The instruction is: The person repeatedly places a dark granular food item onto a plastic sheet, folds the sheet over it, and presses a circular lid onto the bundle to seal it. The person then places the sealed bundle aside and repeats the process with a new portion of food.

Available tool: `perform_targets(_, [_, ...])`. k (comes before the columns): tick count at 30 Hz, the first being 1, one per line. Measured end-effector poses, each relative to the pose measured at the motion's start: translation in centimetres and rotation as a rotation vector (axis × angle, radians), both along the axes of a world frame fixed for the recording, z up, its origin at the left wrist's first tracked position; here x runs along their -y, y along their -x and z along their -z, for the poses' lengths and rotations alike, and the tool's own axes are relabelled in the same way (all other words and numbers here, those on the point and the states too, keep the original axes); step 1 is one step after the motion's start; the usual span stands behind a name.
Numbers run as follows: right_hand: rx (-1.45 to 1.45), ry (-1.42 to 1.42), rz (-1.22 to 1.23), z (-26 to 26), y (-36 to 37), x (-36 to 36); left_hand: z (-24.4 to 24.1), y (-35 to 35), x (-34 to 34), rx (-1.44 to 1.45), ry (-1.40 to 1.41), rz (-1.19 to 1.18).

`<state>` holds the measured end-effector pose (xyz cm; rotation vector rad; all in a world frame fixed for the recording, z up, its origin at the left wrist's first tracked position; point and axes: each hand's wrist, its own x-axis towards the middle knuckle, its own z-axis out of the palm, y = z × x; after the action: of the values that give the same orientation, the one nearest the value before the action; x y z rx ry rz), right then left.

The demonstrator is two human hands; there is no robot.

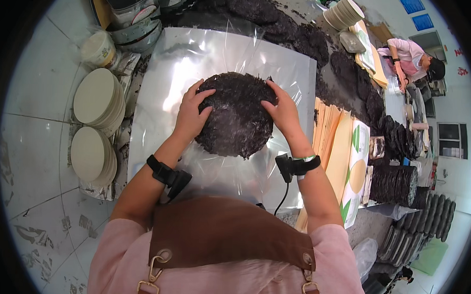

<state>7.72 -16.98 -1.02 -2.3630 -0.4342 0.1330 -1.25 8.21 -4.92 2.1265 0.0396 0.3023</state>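
A round, dark cake of what looks like dried seaweed (234, 116) lies before me on clear plastic film (219, 177), over a pale metal-looking sheet (300, 71). Its edge is ragged and its surface rough. My left hand (194, 110) grips the left rim, thumb and fingertips resting on top. On the opposite side my right hand (283, 109) holds the upper right rim, with the thumb on the surface. Both wrists wear black straps with small devices. The undersides of the cake and of some fingertips are hidden.
Stacks of round pale discs (95, 97) stand at the left edge beside a plastic tub (99, 49). Loose dark seaweed-like heaps (271, 20) lie behind. Paper bags (331, 131) and a stack of dark rounds (393, 185) sit at right. Another person (411, 60) works farther off.
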Motion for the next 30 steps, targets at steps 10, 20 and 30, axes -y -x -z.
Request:
perform_targets(10, [0.402,0.35,-0.493,-0.9,5.3,-6.1,1.1,-1.0,-1.0,0.052,0.162,0.035])
perform_targets(20, [0.349,0.5,-0.527,2.6,5.4,-6.6,-0.8,-3.6,0.9,-0.226,-0.202,-0.012])
perform_targets(30, [0.28,0.533,-0.488,3.5,6.1,-7.0,-2.9,0.7,-1.2,0.261,-0.532,0.404])
